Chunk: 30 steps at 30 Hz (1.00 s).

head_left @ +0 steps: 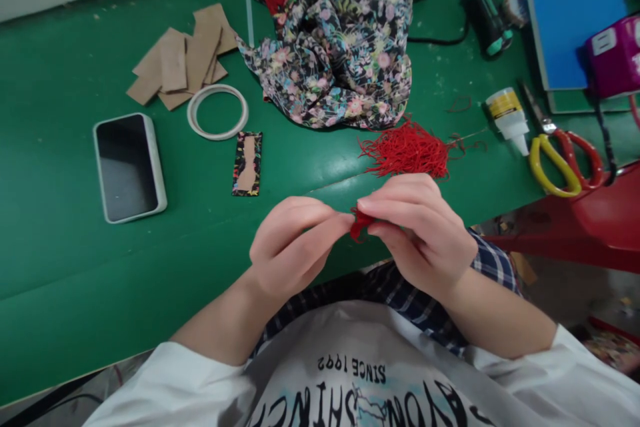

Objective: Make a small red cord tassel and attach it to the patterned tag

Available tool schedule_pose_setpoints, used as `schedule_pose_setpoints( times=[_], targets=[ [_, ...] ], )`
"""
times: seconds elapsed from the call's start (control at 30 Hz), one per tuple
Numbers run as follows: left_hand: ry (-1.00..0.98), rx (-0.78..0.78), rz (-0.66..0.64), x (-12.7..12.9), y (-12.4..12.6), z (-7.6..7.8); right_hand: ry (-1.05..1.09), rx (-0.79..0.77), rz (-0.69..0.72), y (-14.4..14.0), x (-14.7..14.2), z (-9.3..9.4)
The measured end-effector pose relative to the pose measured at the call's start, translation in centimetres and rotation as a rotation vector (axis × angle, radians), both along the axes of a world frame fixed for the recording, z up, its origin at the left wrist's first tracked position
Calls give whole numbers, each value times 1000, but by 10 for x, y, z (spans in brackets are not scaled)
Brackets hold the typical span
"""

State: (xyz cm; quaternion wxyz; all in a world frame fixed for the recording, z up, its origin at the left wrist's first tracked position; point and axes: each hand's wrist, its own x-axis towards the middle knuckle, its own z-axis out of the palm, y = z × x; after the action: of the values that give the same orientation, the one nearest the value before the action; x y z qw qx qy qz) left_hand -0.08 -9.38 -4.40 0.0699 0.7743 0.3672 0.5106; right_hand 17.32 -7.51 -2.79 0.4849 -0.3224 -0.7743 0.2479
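Between the fingertips of both hands is a small bundle of red thread [359,225], held just in front of my body at the table's near edge. My left hand [295,243] pinches its left side, fingers closed. From the right, my right hand [425,230] pinches the same bundle between thumb and fingers. Most of the bundle is hidden by the fingertips. A loose heap of red threads [410,150] lies just beyond my right hand. Left of it, farther from the left hand, rests a small fabric-edged strip of card [247,164].
Crumpled floral cloth [345,53] lies at the back. Leftward are cardboard pieces [187,57], a tape roll [218,112] and a phone [129,168]. Rightward are a glue bottle [507,119], scissors [560,147], a green-black tool [487,13] and a blue board [575,13]. The table [60,280] is green.
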Motion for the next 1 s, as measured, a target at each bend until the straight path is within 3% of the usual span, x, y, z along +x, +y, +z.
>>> schedule_pose_setpoints(
  times=[0.33, 0.63, 0.77, 1.0],
  targets=[
    [24, 9, 18, -1, -3, -1, -24, -13, -7, 1, 0, 3],
    [29, -2, 7, -1, -2, 0, 121, -112, -20, 2, 3, -2],
    [27, -9, 8, -1, -1, 0, 65, -74, -57, 3, 8, -1],
    [39, -2, 16, 0, -2, 0, -54, -46, 28, 4, 7, 4]
  ],
)
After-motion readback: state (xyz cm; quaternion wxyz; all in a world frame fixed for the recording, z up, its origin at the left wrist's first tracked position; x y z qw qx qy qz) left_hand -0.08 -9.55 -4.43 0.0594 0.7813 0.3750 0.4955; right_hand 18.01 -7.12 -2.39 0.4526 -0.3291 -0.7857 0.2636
